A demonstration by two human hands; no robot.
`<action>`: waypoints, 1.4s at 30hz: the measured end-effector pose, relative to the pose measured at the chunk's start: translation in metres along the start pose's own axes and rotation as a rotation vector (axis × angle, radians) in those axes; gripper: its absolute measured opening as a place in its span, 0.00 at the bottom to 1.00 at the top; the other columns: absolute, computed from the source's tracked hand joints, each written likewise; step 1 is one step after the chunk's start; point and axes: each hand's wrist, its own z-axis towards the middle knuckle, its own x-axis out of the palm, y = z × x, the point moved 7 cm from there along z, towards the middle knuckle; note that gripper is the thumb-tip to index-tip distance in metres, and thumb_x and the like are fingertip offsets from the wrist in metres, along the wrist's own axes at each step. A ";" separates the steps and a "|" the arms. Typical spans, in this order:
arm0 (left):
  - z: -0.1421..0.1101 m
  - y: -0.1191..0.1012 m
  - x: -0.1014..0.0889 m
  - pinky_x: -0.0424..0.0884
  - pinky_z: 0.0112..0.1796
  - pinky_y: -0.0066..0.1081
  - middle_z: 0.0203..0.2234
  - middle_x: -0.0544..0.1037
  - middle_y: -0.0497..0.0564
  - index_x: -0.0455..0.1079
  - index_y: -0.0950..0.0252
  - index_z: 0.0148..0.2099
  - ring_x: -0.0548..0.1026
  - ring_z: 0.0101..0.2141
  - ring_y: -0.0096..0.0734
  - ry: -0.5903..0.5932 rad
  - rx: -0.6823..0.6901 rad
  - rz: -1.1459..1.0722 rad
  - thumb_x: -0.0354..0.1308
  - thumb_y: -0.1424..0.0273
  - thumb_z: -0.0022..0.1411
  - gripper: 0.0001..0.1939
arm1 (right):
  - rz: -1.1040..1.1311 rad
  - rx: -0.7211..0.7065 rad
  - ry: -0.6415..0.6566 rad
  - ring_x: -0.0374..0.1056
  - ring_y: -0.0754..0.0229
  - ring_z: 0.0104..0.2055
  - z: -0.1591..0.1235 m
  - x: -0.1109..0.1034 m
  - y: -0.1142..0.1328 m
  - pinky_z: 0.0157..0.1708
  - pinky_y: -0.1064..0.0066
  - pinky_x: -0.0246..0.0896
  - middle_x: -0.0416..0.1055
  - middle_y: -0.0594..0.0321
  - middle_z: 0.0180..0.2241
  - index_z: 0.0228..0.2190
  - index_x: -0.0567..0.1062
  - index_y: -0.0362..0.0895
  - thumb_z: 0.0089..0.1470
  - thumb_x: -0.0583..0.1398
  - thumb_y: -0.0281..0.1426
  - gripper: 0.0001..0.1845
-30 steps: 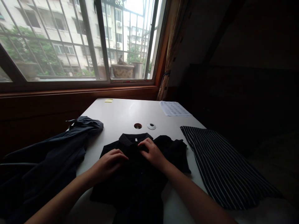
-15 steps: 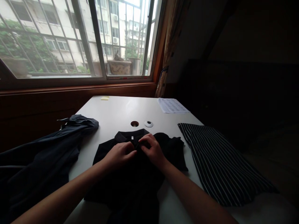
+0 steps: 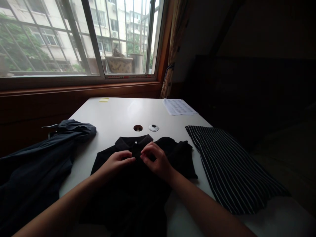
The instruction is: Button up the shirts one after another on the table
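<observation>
A black collared shirt (image 3: 133,191) lies spread on the white table, its collar toward the window and a small pale label inside the neck. At the left of its neck opening is my left hand (image 3: 119,160), thumb and fingers closed on the front edge of the shirt. My right hand (image 3: 158,162) pinches the other side of the front just below the collar. A narrow gap separates the two sets of fingertips. The dark fabric makes the grip details hard to see.
Dark blue clothing (image 3: 49,154) hangs over the left table edge. A striped garment (image 3: 229,164) lies on the right. Farther back are a round hole (image 3: 138,128), a white cap (image 3: 153,127), printed sheets (image 3: 179,107) and a yellow note (image 3: 104,99) on the table (image 3: 118,115).
My fingertips have moved slightly apart at the shirt's neck. The whole view has shifted a little, so everything appears farther left and slightly higher.
</observation>
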 end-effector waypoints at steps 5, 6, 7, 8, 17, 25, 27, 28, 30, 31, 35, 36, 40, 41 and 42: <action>0.001 0.009 -0.001 0.61 0.27 0.24 0.26 0.66 0.46 0.69 0.67 0.35 0.65 0.28 0.26 0.024 -0.053 -0.134 0.65 0.54 0.57 0.20 | -0.041 0.006 0.176 0.67 0.60 0.37 -0.002 0.012 -0.001 0.37 0.68 0.67 0.67 0.62 0.39 0.40 0.72 0.48 0.54 0.66 0.31 0.12; 0.001 0.010 -0.001 0.61 0.27 0.23 0.26 0.66 0.46 0.69 0.67 0.35 0.65 0.28 0.26 0.023 -0.059 -0.148 0.65 0.54 0.57 0.20 | -0.042 0.016 0.177 0.67 0.60 0.37 -0.002 0.013 -0.003 0.37 0.68 0.67 0.67 0.63 0.39 0.40 0.72 0.48 0.53 0.67 0.32 0.13; 0.001 0.010 -0.002 0.61 0.27 0.23 0.25 0.66 0.46 0.69 0.67 0.34 0.65 0.27 0.25 0.023 -0.065 -0.158 0.66 0.54 0.57 0.20 | -0.039 0.029 0.174 0.66 0.60 0.37 -0.002 0.012 -0.005 0.37 0.68 0.67 0.67 0.63 0.38 0.39 0.72 0.48 0.52 0.68 0.32 0.14; 0.000 0.010 -0.002 0.61 0.27 0.23 0.25 0.66 0.45 0.68 0.67 0.33 0.65 0.27 0.25 0.027 -0.071 -0.165 0.66 0.54 0.57 0.20 | -0.034 0.044 0.168 0.66 0.61 0.36 -0.001 0.012 -0.007 0.36 0.69 0.66 0.67 0.64 0.36 0.38 0.71 0.47 0.52 0.68 0.33 0.14; -0.004 0.000 -0.003 0.67 0.30 0.27 0.28 0.73 0.49 0.72 0.67 0.39 0.71 0.30 0.32 0.089 -0.034 -0.133 0.65 0.53 0.57 0.21 | 0.028 0.118 0.128 0.69 0.61 0.34 -0.001 0.011 -0.016 0.32 0.71 0.65 0.72 0.65 0.32 0.33 0.74 0.46 0.52 0.69 0.35 0.10; -0.004 -0.006 -0.004 0.68 0.30 0.27 0.27 0.73 0.48 0.72 0.68 0.36 0.71 0.30 0.32 0.079 0.019 0.005 0.66 0.57 0.55 0.18 | 0.122 0.236 0.108 0.70 0.61 0.33 -0.001 0.012 -0.023 0.32 0.71 0.64 0.74 0.66 0.30 0.31 0.76 0.46 0.49 0.70 0.34 0.10; -0.005 -0.007 -0.003 0.69 0.31 0.28 0.28 0.73 0.49 0.73 0.68 0.37 0.72 0.31 0.33 0.079 0.024 0.007 0.66 0.57 0.55 0.18 | 0.145 0.257 0.112 0.70 0.61 0.33 -0.001 0.012 -0.024 0.32 0.71 0.64 0.75 0.66 0.30 0.31 0.76 0.45 0.49 0.70 0.35 0.10; -0.005 -0.007 -0.002 0.69 0.32 0.29 0.28 0.74 0.49 0.73 0.68 0.38 0.73 0.32 0.34 0.079 0.026 0.008 0.66 0.57 0.56 0.18 | 0.155 0.268 0.115 0.70 0.61 0.33 -0.001 0.012 -0.024 0.32 0.71 0.64 0.75 0.66 0.30 0.31 0.76 0.45 0.49 0.70 0.36 0.10; -0.006 -0.008 -0.002 0.70 0.33 0.29 0.28 0.74 0.49 0.73 0.68 0.39 0.73 0.32 0.35 0.077 0.025 0.011 0.65 0.57 0.56 0.19 | 0.171 0.285 0.127 0.70 0.61 0.34 -0.001 0.013 -0.026 0.33 0.71 0.64 0.75 0.66 0.30 0.31 0.76 0.45 0.49 0.70 0.36 0.11; -0.006 -0.008 -0.001 0.70 0.33 0.29 0.29 0.74 0.49 0.73 0.68 0.39 0.73 0.33 0.35 0.075 0.025 0.015 0.65 0.56 0.56 0.19 | 0.178 0.292 0.133 0.70 0.61 0.34 -0.001 0.013 -0.026 0.33 0.71 0.64 0.75 0.66 0.30 0.31 0.76 0.45 0.49 0.71 0.36 0.11; -0.007 -0.009 -0.001 0.71 0.33 0.29 0.29 0.74 0.49 0.73 0.68 0.40 0.74 0.33 0.36 0.055 0.035 0.038 0.64 0.56 0.57 0.19 | 0.185 0.291 0.163 0.70 0.60 0.35 -0.001 0.013 -0.026 0.35 0.71 0.64 0.74 0.65 0.31 0.31 0.76 0.44 0.50 0.70 0.36 0.11; -0.007 -0.009 -0.001 0.71 0.33 0.29 0.29 0.74 0.49 0.73 0.67 0.40 0.74 0.33 0.36 0.050 0.041 0.045 0.64 0.56 0.57 0.19 | 0.184 0.283 0.172 0.70 0.60 0.35 -0.002 0.013 -0.025 0.35 0.71 0.64 0.74 0.64 0.31 0.32 0.76 0.44 0.50 0.70 0.36 0.11; -0.006 -0.008 -0.002 0.70 0.32 0.29 0.29 0.74 0.48 0.72 0.67 0.39 0.73 0.32 0.35 0.025 0.072 0.082 0.63 0.57 0.58 0.17 | 0.183 0.274 0.209 0.67 0.62 0.32 -0.003 0.015 -0.022 0.32 0.72 0.63 0.71 0.66 0.30 0.34 0.75 0.44 0.52 0.68 0.36 0.11; -0.006 -0.007 -0.003 0.70 0.32 0.28 0.29 0.73 0.48 0.72 0.66 0.39 0.72 0.32 0.34 0.016 0.079 0.094 0.63 0.57 0.58 0.17 | 0.177 0.274 0.212 0.67 0.63 0.32 -0.003 0.016 -0.022 0.31 0.73 0.63 0.71 0.66 0.30 0.34 0.75 0.44 0.52 0.68 0.36 0.11; -0.005 -0.006 -0.003 0.69 0.32 0.28 0.29 0.73 0.48 0.72 0.66 0.39 0.72 0.32 0.34 0.005 0.087 0.109 0.63 0.57 0.59 0.16 | 0.164 0.272 0.211 0.67 0.63 0.32 -0.003 0.016 -0.022 0.31 0.73 0.63 0.71 0.66 0.30 0.34 0.75 0.44 0.51 0.68 0.35 0.11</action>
